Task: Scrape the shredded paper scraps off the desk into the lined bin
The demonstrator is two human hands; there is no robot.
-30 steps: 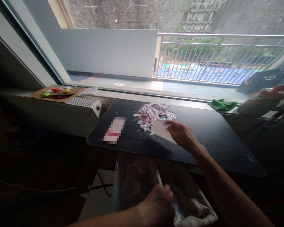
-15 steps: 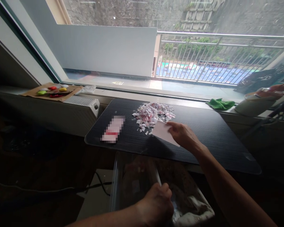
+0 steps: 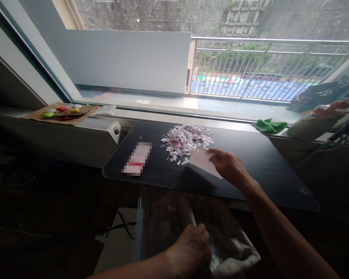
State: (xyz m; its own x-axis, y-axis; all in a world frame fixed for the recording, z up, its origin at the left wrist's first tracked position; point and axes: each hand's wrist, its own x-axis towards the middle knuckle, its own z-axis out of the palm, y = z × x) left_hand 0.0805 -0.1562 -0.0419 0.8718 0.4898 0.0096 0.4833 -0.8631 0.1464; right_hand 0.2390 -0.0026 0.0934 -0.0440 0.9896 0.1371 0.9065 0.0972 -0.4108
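Standing here by the window, I see the right hand (image 3: 225, 164) pinching a pale card (image 3: 203, 162) at its right-hand end, thumb and fingers closed on it. Held that way, most of the card is left free, with its far end right beside the heap of paper scraps (image 3: 184, 139); I suppose the grip is chosen to keep the fingers off the paper. The card and the heap are over the dark table (image 3: 256, 170), the heap towards its window side. A shadow below the card suggests that it is tilted or a little raised, though whether its lower edge touches the table I can't tell.

The left hand (image 3: 193, 246), well apart from the right and lower down, is curled in a fist around a pale edge (image 3: 191, 211) by a clear plastic box (image 3: 138, 224). The box sits below the table's near side, probably drawn in close so that one hand can steady it while the other reaches over the top.

The box's inside is too dim to read, and the fist hides part of that edge. Some crumpled cloth (image 3: 241, 255) shows beside the hand, its lower part lost in gloom. On the table's left, a pinkish strip (image 3: 137, 159) is blurred into squares, so its markings are unreadable.
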